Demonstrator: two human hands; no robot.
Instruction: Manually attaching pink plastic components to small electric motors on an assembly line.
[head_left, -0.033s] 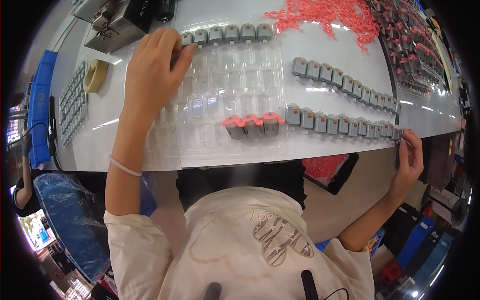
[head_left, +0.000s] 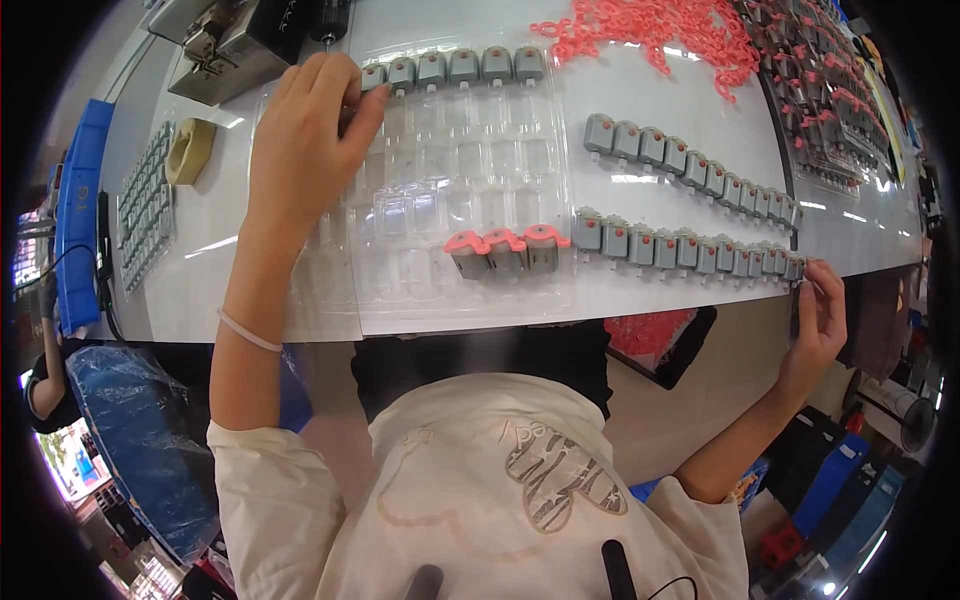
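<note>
At the far left of the clear plastic tray [head_left: 420, 215], my left hand [head_left: 310, 130] curls over the end of a row of small grey motors [head_left: 463, 68]. Its thumb rests by the motor nearest it; what the curled fingers hold is hidden. My right hand [head_left: 822, 315] is at the right end of the nearer of two slanting rows of small motors [head_left: 641, 247], thumb and fingertips closed at the last motor. Three motors with pink clips [head_left: 506, 252] sit in the tray's near right corner.
Loose pink clips [head_left: 650, 35] lie in a heap at the back. A second row of motors [head_left: 676, 155] runs behind the near one. Stacked trays of clipped motors [head_left: 825, 95] stand far right. A metal fixture [head_left: 225, 55], a tape roll [head_left: 190, 150] and another motor tray [head_left: 147, 210] are left.
</note>
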